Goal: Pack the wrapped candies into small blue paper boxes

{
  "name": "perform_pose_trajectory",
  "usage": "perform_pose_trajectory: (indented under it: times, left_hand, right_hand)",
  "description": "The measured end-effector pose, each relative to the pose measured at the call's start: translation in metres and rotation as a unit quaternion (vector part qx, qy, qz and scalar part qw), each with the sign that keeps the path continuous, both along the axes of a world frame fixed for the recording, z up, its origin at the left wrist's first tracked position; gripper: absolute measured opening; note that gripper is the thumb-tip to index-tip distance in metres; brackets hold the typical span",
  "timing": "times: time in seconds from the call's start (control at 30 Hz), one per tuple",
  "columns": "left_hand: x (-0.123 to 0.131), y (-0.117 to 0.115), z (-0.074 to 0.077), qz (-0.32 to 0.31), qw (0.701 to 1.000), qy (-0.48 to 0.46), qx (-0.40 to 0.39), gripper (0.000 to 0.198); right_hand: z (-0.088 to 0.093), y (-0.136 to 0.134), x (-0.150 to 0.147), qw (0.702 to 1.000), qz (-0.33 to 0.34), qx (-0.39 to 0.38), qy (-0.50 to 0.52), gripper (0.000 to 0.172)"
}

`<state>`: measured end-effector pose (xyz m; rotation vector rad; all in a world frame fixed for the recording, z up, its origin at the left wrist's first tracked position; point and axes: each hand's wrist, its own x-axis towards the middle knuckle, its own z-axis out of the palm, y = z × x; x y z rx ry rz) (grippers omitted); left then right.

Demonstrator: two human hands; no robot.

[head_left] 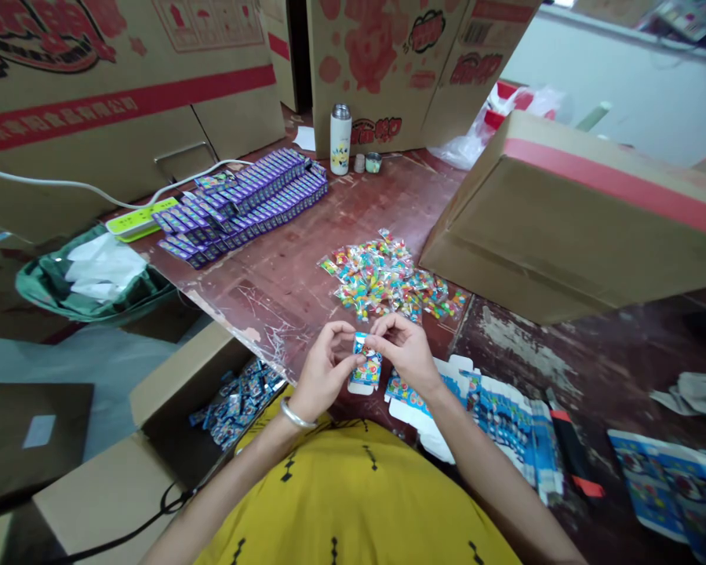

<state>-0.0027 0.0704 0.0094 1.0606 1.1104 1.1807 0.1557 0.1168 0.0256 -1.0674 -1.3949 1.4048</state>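
Both hands meet at the table's near edge around a small blue printed box (367, 370), upright with a white flap at its lower end. My left hand (325, 375), a bracelet at its wrist, grips the box's left side between thumb and fingers. The fingers of my right hand (405, 353) pinch at its upper right part. Just beyond them lies a heap of clear packets of colourful candy (382, 275). Unfolded blue boxes (500, 416) lie in an overlapping spread to the right, partly behind my right forearm.
Rows of purple boxes (247, 200), a power strip (142, 220) and a white bottle (340, 140) stand farther back. A large carton (582, 212) fills the right. An open carton of blue packets (241, 400) is at lower left. A black-and-red cutter (573, 451) lies right.
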Motion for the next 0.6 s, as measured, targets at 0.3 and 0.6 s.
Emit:
perform_pose_trajectory:
  times: [0.3,0.6]
  left_hand:
    - [-0.008,-0.002,0.007,-0.054,0.998,0.039,0.019,0.051]
    - [-0.008,-0.001,-0.001,-0.012,1.0,-0.011,-0.004,0.026]
  right_hand:
    - [0.005,0.014,0.01,0.994,0.039,-0.001,-0.106,0.028]
    - [0.012,-0.013,0.016,0.95,0.138,0.179,-0.214,0.041]
